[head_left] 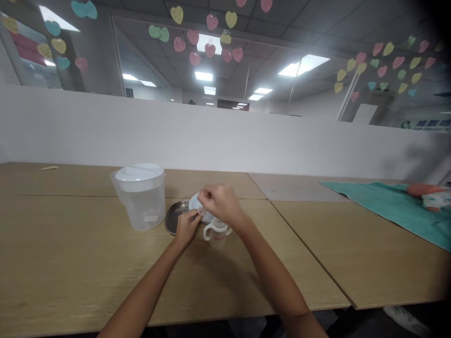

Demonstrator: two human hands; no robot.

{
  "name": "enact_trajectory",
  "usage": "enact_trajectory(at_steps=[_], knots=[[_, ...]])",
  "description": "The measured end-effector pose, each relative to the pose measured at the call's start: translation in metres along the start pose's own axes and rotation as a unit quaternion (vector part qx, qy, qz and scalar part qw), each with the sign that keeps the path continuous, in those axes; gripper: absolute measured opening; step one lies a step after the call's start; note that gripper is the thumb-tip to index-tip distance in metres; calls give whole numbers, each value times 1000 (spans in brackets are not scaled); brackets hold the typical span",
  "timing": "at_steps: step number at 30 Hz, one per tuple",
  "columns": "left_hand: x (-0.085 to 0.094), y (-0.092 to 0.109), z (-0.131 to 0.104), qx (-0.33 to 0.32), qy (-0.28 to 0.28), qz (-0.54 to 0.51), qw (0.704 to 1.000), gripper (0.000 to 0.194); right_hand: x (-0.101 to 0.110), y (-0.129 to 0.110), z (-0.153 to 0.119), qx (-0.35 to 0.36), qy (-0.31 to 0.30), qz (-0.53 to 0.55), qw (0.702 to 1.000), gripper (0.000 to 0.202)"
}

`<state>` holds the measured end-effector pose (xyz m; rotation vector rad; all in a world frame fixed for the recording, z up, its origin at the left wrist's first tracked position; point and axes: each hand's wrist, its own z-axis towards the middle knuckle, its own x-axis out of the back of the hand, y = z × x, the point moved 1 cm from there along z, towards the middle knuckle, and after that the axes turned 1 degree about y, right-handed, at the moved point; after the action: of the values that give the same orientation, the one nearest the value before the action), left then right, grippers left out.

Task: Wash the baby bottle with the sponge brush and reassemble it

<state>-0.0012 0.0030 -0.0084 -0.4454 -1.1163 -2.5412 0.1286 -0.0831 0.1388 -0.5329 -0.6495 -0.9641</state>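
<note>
My left hand [186, 228] pinches a small clear and white ring-like piece [202, 211] over the plates. Just above that piece, my right hand [220, 201] is closed with its fingers curled down; what it grips, if anything, is too small to name. Below my right wrist stands an open-necked baby bottle [217, 237] with white handles and red print, upright on the table. Behind my hands lie a round dark metal tray [172, 218] and a white plate [194, 202], partly hidden. A clear cap-like item [185, 205] rests near the tray's edge.
A translucent lidded pitcher [144, 202] stands left of the tray on the wooden table [88, 263]. At the right lies a teal cloth [380, 206] with an orange and white item [428, 192] on it. A white wall [211, 141] rises behind.
</note>
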Motion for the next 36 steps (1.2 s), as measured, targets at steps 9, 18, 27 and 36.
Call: enact_trajectory(at_steps=[9, 18, 27, 36], knots=[[-5, -2, -4, -12, 11, 0, 1000, 23, 41, 33, -1, -76, 243, 231, 939, 34], [-6, -2, -7, -20, 17, 20, 999, 22, -50, 155, 7, -247, -69, 110, 960, 35], [-5, 3, -8, -30, 0, 34, 999, 23, -105, 167, -11, -335, -79, -20, 939, 36], [-5, 4, -8, -18, 3, 33, 999, 24, -97, 151, -4, -285, -170, 30, 943, 31]])
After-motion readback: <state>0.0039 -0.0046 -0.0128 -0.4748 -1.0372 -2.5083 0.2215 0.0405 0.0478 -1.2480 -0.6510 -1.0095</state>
